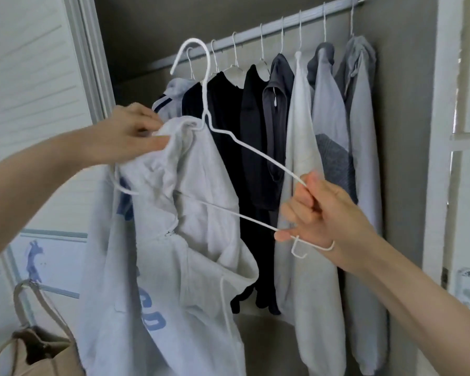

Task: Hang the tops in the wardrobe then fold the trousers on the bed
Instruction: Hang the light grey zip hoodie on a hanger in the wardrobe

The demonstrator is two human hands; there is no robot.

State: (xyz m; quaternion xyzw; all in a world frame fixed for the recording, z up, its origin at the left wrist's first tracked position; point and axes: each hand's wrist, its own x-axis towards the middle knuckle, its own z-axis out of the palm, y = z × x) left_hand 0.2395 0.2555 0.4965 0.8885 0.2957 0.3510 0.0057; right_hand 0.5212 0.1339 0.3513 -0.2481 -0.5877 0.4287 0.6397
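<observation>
Right hand (315,213) first: fingers curled round the right end of the white wire hanger (255,156), pinching both the sloping arm and the bottom bar where they meet; left hand (130,131) up at the neck, thumb and fingers gripping the collar of the pale grey hoodie (179,253), tugging it over the hanger's left shoulder; that left end pokes out just below the wrist, so one shoulder looks seated, while the right arm of the hanger is bare wire, fabric not yet over it; the hoodie droops down the middle, blue lettering showing, drawstring dangling. This looks like the threading step of hanging a top, only half done. Behind, the wardrobe rail (282,25) carries a row of hung tops (255,131), black, charcoal, white and grey, close together; a beige bag (38,346) hangs low left. Next, I'd say, the right shoulder needs drawing on, then the hook lifts to the rail; the gap beside the striped garment seems likeliest. Trousers and bed aren't in shot.
</observation>
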